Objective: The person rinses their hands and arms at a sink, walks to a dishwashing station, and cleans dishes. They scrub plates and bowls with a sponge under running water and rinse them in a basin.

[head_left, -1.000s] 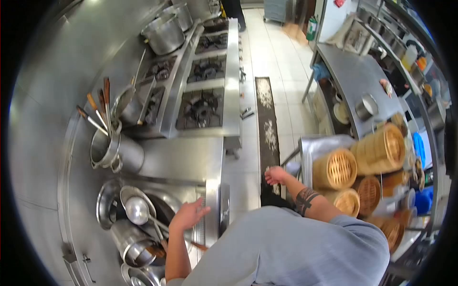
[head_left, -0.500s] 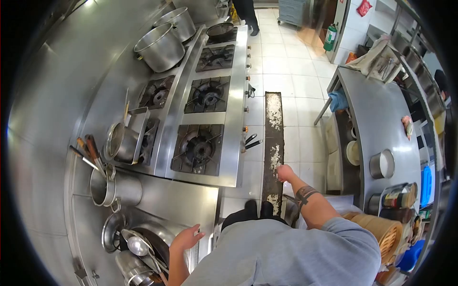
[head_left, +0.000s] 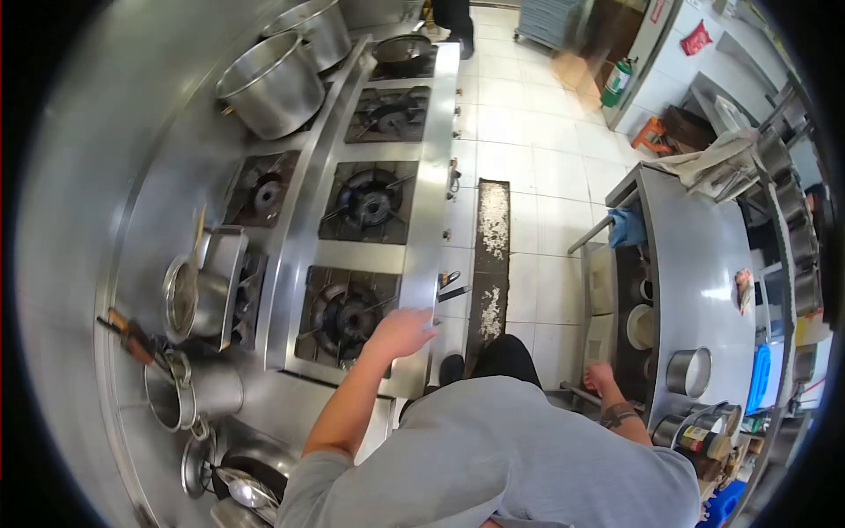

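Observation:
My left hand [head_left: 407, 333] is over the front edge of the steel stove [head_left: 421, 229], beside the nearest burner [head_left: 348, 317]. Its fingers are loosely bent and slightly apart, with nothing visible in them. Low by the near end of the steel worktable [head_left: 704, 255] is my right hand [head_left: 599, 377], its fingers curled in and no object showing. Dark pan handles [head_left: 453, 293] stick out past the stove front, just beyond my left hand.
Large pots [head_left: 271, 86] stand at the stove's back left, with a ladle pot [head_left: 198, 387] nearer. A floor drain [head_left: 493, 229] runs along the tiled aisle. On the worktable sits a round metal pan [head_left: 689, 372]. Another person's dark-clad leg [head_left: 453, 22] shows at the far end.
The view has moved forward along the aisle. My left hand has swung forward over the stove edge; my right hand has dropped back toward the worktable. One knee now shows ahead of my body.

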Demonstrator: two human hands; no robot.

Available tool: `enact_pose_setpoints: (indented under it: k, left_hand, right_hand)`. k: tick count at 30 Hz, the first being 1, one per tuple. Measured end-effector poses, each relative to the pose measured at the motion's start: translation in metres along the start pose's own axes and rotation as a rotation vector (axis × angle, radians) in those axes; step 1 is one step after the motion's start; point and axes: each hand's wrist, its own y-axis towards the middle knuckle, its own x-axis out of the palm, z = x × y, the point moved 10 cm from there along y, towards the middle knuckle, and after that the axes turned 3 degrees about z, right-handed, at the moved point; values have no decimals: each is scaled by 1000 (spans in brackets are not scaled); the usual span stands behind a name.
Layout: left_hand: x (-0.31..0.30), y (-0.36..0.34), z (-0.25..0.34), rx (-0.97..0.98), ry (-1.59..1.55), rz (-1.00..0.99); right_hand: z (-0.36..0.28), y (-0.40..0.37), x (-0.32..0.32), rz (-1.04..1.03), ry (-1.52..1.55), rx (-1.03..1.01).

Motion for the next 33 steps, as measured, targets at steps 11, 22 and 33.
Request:
enact_pose_setpoints:
  k: [11,22,33]
  left_hand:
    - [120,222,-15,-10,-51,-450]
    - [69,301,-40,-388,-285,-327]
    - [10,554,-86,-242,-367,-74]
  right_hand:
    - [67,194,29,-592,106,555]
    - [-620,253,-42,121,-359,-692]
    - [-621,411,-76,-64,-706,-535]
